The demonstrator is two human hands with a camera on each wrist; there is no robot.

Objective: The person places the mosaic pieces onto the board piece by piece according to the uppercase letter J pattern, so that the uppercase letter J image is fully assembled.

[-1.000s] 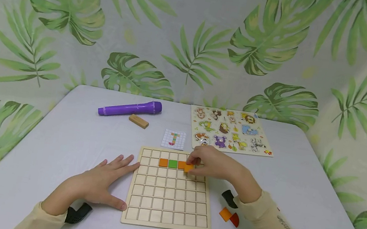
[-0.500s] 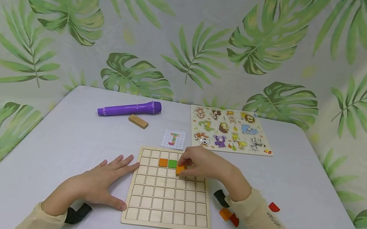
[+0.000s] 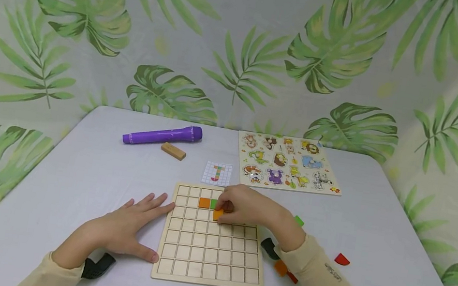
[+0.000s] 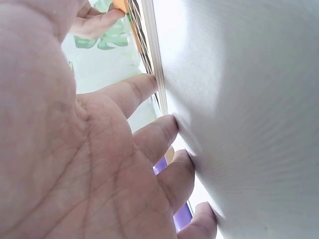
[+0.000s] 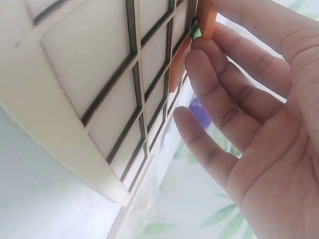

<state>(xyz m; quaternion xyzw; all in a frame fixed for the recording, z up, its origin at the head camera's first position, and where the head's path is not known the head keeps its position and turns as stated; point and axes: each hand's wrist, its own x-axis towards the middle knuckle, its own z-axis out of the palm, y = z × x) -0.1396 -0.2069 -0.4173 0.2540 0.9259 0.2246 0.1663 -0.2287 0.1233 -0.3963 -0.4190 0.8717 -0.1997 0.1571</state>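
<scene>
My right hand (image 3: 252,210) pinches an orange square tile (image 3: 218,215) over the wooden grid board (image 3: 196,254), just below the row of placed tiles. In the right wrist view, thumb and fingers hold that tile tilted close to the grid; whether it touches the board I cannot tell. On the board sit an orange tile (image 3: 204,202) and, to its right, a green tile (image 3: 213,204), partly covered by the right fingers. My left hand (image 3: 124,228) lies with spread fingers at the board's left edge, thumb and index fingertips touching it.
Beyond the board lie a pattern card (image 3: 216,173), an animal peg puzzle (image 3: 289,164), a purple microphone (image 3: 162,135) and a wooden block (image 3: 173,151). Around the right forearm are a red quarter-round piece (image 3: 342,259), an orange piece (image 3: 280,267) and a green piece (image 3: 299,221).
My right hand has carried the orange tile leftward along the tile row, then slightly nearer, to below the green tile. Loose red and green pieces have come into view. The left hand stays still.
</scene>
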